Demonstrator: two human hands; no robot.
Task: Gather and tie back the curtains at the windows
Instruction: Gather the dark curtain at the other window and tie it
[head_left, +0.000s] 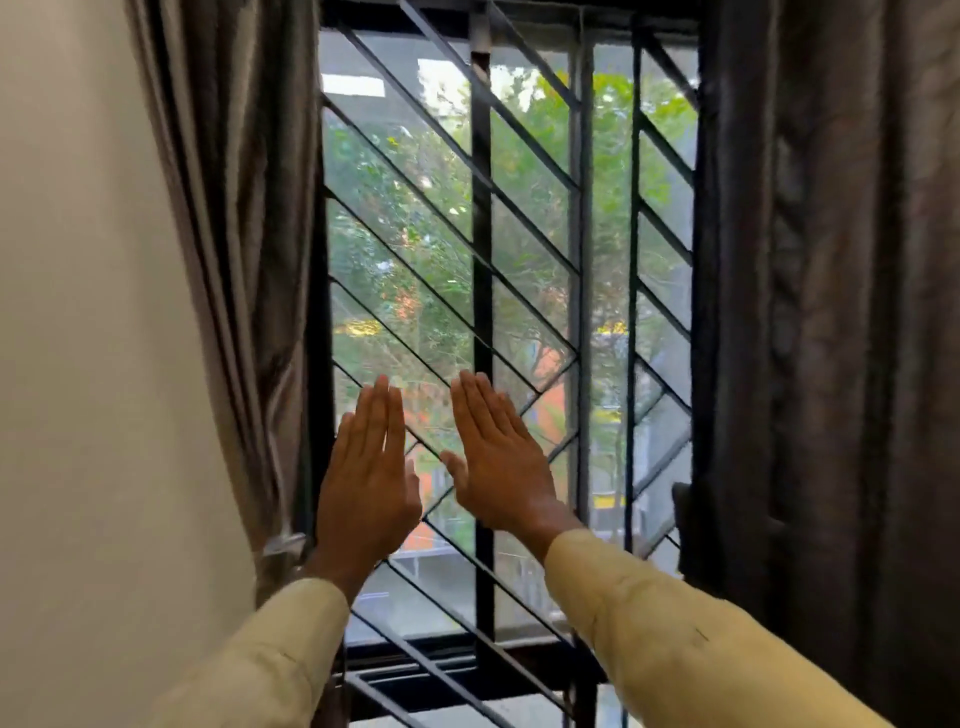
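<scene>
A grey-brown curtain (228, 223) hangs gathered at the window's left side, cinched low by a tie band (283, 548). A darker brown curtain (826, 312) hangs at the right, drawn in at about the same height (691, 525). My left hand (369, 478) and my right hand (498, 457) are raised side by side in front of the window, backs toward me, fingers straight and together. Neither hand holds or touches a curtain. Both arms wear pale yellow sleeves.
A black metal grille (480, 260) with diagonal bars covers the window glass directly behind my hands. A cream wall (78, 364) fills the left. The black window sill frame (447, 649) runs below; green trees show outside.
</scene>
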